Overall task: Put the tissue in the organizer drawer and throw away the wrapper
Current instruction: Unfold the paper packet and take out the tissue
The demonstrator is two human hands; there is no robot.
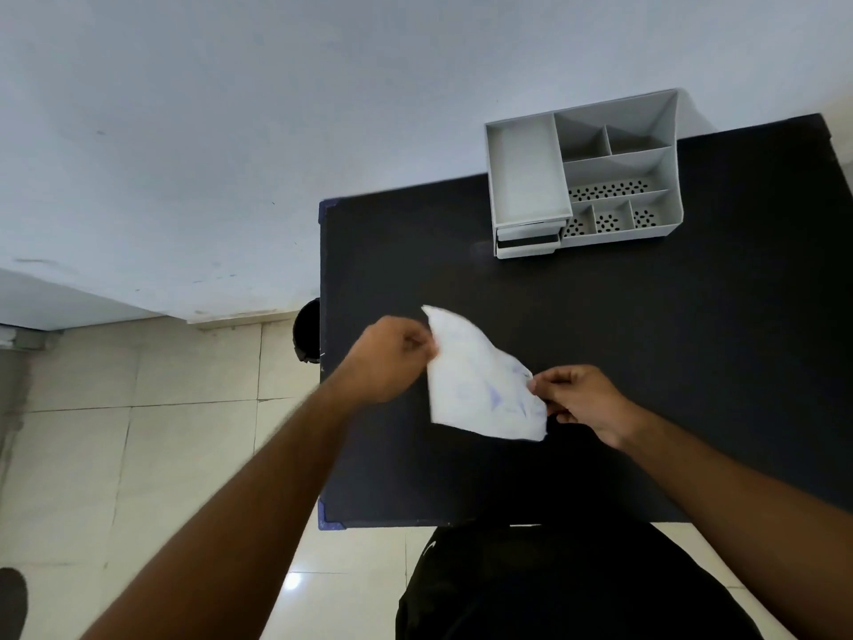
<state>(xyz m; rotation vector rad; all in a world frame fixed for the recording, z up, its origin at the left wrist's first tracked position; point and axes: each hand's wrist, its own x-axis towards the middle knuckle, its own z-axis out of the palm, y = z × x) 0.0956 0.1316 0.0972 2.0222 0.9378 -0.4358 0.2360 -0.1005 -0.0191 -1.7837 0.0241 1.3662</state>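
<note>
A white tissue packet (pixel 480 385) with faint blue print hangs above the black table (pixel 692 339), held between both hands. My left hand (pixel 392 358) pinches its upper left edge. At its right edge, my right hand (pixel 581 404) grips it with closed fingers. Whether tissue and wrapper are apart cannot be told. The grey organizer (pixel 586 173) stands at the table's far side, with open compartments on top. Its small drawer (pixel 528 244) at the lower left front sticks out slightly.
A dark round bin (pixel 308 330) stands on the tiled floor just beyond the table's left edge. A white wall rises behind the table. My dark-clothed body is at the table's near edge.
</note>
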